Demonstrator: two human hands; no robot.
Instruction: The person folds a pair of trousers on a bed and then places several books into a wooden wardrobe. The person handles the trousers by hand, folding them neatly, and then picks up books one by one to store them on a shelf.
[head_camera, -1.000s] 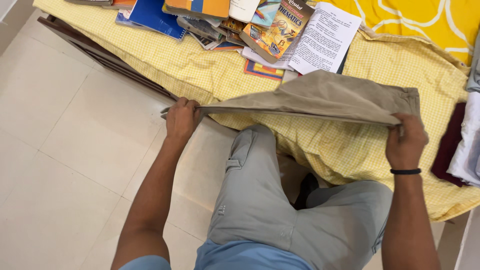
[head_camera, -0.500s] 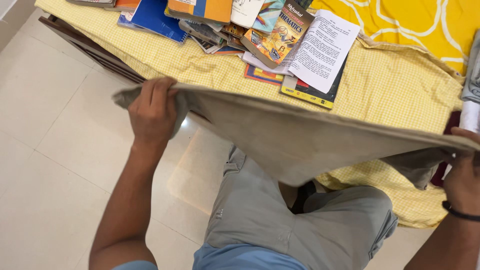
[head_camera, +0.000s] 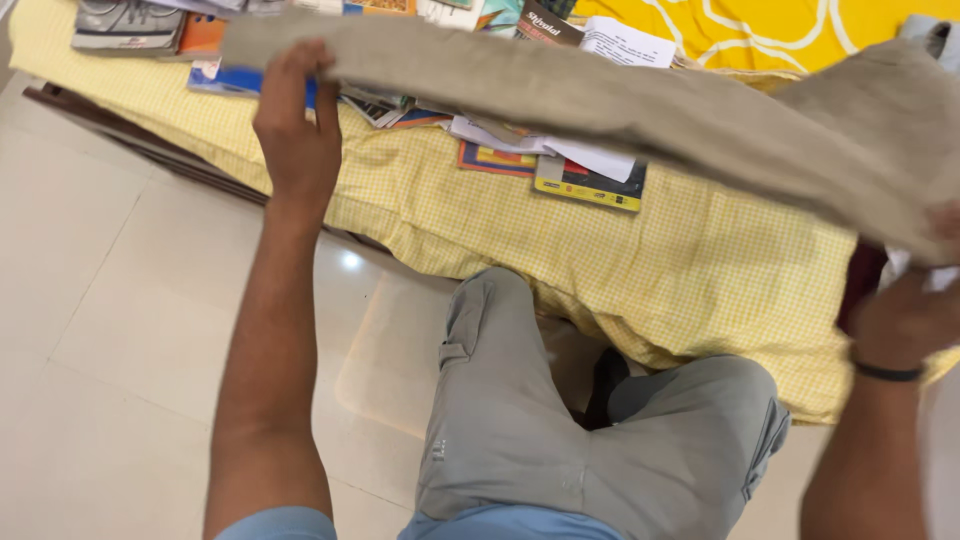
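Both hands clamp soft khaki trousers (head_camera: 620, 110) stretched long: left hand (head_camera: 296, 130) grip one end, right hand (head_camera: 915, 300) other.

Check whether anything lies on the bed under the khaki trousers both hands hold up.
Yes: under the khaki trousers, gripped by left hand and right hand, books and papers lie on the yellow checked sheet.
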